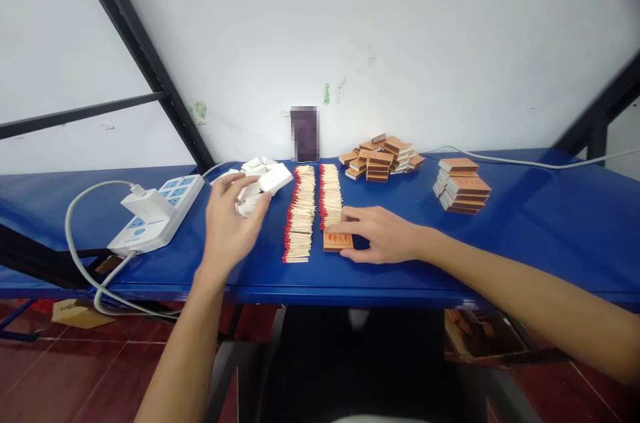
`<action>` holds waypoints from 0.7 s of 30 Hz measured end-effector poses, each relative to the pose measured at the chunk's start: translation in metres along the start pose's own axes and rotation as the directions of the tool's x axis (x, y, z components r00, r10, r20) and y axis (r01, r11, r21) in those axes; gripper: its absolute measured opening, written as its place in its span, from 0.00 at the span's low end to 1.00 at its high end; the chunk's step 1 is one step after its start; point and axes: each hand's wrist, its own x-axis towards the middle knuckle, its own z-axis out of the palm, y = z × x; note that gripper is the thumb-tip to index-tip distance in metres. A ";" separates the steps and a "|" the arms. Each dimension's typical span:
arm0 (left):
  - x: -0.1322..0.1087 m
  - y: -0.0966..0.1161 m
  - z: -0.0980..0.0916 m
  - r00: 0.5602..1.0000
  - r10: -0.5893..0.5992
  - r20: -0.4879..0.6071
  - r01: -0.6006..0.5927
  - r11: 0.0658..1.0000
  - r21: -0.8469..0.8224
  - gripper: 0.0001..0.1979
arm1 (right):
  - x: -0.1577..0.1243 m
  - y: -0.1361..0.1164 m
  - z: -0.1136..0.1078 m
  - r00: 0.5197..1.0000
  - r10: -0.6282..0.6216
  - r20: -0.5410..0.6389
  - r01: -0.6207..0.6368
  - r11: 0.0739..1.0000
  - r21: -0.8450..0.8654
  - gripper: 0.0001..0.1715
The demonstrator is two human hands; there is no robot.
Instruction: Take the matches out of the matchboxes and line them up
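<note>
A white wall (250, 43) with a black metal frame (134, 43) at its left stands behind a blue tabletop (540, 229), above a red tiled floor (95, 369). On the tabletop, two rows of red-tipped matches lie side by side, running from near the wall toward me: the left row (301, 213) extends nearer my body, and the right row (330, 193) ends at an orange matchbox (338, 242). My right hand (377, 235) grasps this matchbox, which lies flat, its printed face up, with my fingers over its top and far side and my thumb at its near edge. My left hand (233, 216), left of both rows, pinches a white tray (276, 178) between thumb and fingers; the tray is tilted above a heap of similar white trays (245, 208), though the overlap makes it hard to tell whether it touches them. Beyond the right row, a loose pile of matchboxes (383, 159) sits near the wall; farther right is a neater stack of matchboxes (465, 187). At far left lies a white power strip (177, 194) bearing a plugged-in adapter (149, 205). A dark, pixelated rectangle (305, 134) stands upright by the wall, behind the matches.
</note>
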 end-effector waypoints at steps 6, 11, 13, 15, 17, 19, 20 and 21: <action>0.015 -0.047 -0.040 0.996 -0.017 0.088 0.002 0.986 0.169 0.21 | -0.002 0.012 -0.005 0.965 0.097 -0.244 -0.039 0.972 0.233 0.20; 0.015 -0.059 -0.066 0.948 -0.025 0.316 -0.049 0.973 0.225 0.25 | -0.006 0.042 -0.012 0.881 0.316 -0.351 -0.215 0.930 0.298 0.16; 0.013 -0.055 -0.076 0.927 -0.082 0.367 -0.002 0.975 0.223 0.23 | -0.008 0.053 -0.015 0.869 0.385 -0.310 -0.334 0.920 0.206 0.15; 0.010 -0.052 -0.086 0.882 -0.168 0.440 0.076 0.973 0.219 0.22 | -0.010 0.061 -0.018 0.863 0.451 -0.228 -0.435 0.893 0.119 0.13; 0.007 -0.050 -0.095 0.810 -0.254 0.529 0.182 0.966 0.185 0.21 | -0.012 0.067 -0.019 0.871 0.478 -0.109 -0.472 0.878 0.078 0.13; 0.005 -0.049 -0.103 0.725 -0.301 0.619 0.267 0.952 0.150 0.19 | -0.013 0.071 -0.018 0.878 0.478 -0.022 -0.477 0.877 0.052 0.13; 0.004 -0.048 -0.106 0.691 -0.314 0.652 0.289 0.946 0.150 0.17 | -0.013 0.072 -0.017 0.876 0.482 -0.012 -0.482 0.876 0.038 0.13; 0.003 -0.048 -0.108 0.665 -0.324 0.673 0.294 0.942 0.163 0.16 | -0.013 0.073 -0.015 0.871 0.491 -0.018 -0.490 0.871 0.022 0.13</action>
